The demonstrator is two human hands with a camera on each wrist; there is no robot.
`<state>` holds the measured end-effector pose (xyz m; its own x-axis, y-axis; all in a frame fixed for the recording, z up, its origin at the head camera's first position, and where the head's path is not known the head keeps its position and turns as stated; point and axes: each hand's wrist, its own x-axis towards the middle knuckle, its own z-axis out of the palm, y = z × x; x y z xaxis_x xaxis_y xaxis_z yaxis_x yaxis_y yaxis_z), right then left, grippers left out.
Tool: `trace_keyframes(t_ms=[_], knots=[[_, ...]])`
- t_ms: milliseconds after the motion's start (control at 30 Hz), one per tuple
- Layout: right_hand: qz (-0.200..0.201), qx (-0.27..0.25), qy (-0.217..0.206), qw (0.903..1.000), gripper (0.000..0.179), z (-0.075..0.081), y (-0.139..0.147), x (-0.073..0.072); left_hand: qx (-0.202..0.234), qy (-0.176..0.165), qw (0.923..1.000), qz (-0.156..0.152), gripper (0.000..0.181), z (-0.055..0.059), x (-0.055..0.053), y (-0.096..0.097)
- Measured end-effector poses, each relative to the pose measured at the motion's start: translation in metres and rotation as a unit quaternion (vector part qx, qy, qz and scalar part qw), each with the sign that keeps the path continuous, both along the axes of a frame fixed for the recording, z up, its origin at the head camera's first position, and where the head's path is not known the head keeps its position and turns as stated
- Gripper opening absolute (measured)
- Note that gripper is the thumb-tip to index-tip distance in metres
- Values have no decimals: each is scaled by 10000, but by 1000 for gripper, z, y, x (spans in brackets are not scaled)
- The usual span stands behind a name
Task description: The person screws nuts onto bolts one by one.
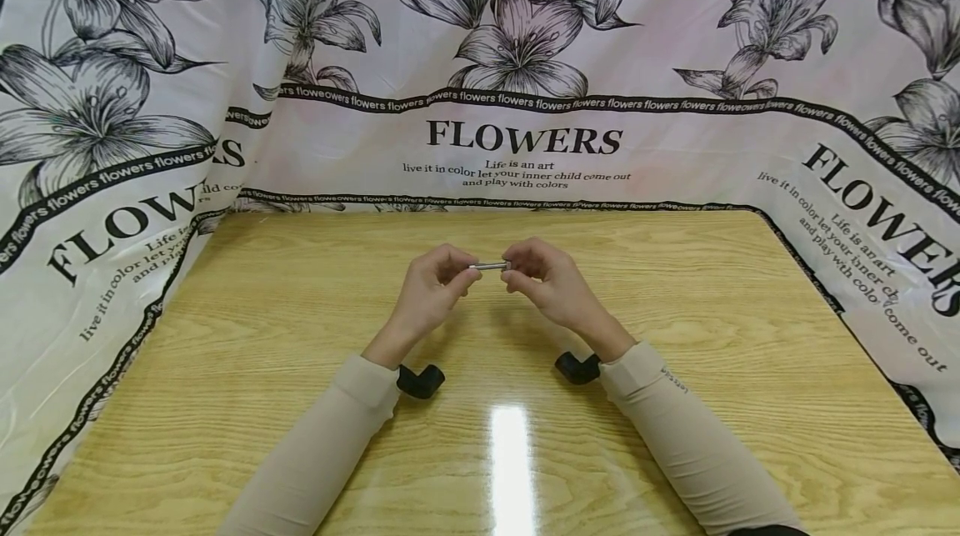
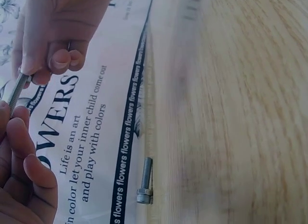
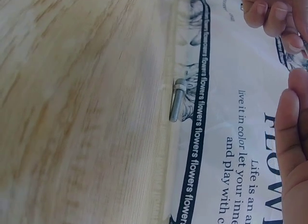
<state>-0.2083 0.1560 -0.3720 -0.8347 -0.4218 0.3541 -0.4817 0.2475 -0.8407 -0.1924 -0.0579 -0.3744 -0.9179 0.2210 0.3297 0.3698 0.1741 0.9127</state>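
Note:
In the head view, a slim metal bolt (image 1: 491, 266) is held level above the table between both hands. My left hand (image 1: 433, 286) pinches its left end with thumb and fingertips. At the right end, my right hand (image 1: 551, 282) pinches around the wider part, which the fingertips mostly hide. The left wrist view shows threads on the held bolt (image 2: 18, 91), with a nut partly covered by the right fingers. A second bolt (image 2: 146, 180) with a nut near its head lies by the table's back edge. A bolt (image 3: 178, 99) also appears there in the right wrist view, perhaps the same one.
A wood-grain table (image 1: 300, 403) spreads under both arms. Floral cloth (image 1: 525, 44) with printed lettering hangs behind it and along both sides. Black fittings (image 1: 422, 382) sit at the wrists. A bright reflection lies on the table's front middle.

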Motion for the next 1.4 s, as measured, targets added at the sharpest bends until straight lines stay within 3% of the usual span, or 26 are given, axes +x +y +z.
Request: trace_keyframes(t_ms=[267, 567, 733, 867, 1033, 1133, 1267, 1400], knots=[[37, 54, -93, 9999, 15, 1, 0, 1, -60, 40, 10000, -66, 13, 28, 18, 2], [49, 356, -57, 9993, 15, 1, 0, 1, -167, 159, 9997, -75, 12, 31, 21, 3], [45, 572, 97, 9983, 36, -1, 0, 0, -219, 240, 9994, -117, 12, 31, 22, 4], [52, 560, -18, 9984, 44, -2, 0, -1, -277, 294, 9991, -89, 11, 30, 22, 5], [67, 563, -217, 9982, 33, -1, 1, 0, -238, 378, 9990, -68, 10, 30, 21, 5], [87, 595, -104, 9981, 21, -1, 1, 0, -207, 404, 9990, -34, 10, 29, 20, 4], [67, 471, 196, 9987, 37, -2, 1, -1, -222, 403, 9989, 38, 10, 29, 19, 2], [122, 290, 411, 9987, 29, -2, 0, -1, -193, 446, 9988, 25, 10, 29, 20, 2]])
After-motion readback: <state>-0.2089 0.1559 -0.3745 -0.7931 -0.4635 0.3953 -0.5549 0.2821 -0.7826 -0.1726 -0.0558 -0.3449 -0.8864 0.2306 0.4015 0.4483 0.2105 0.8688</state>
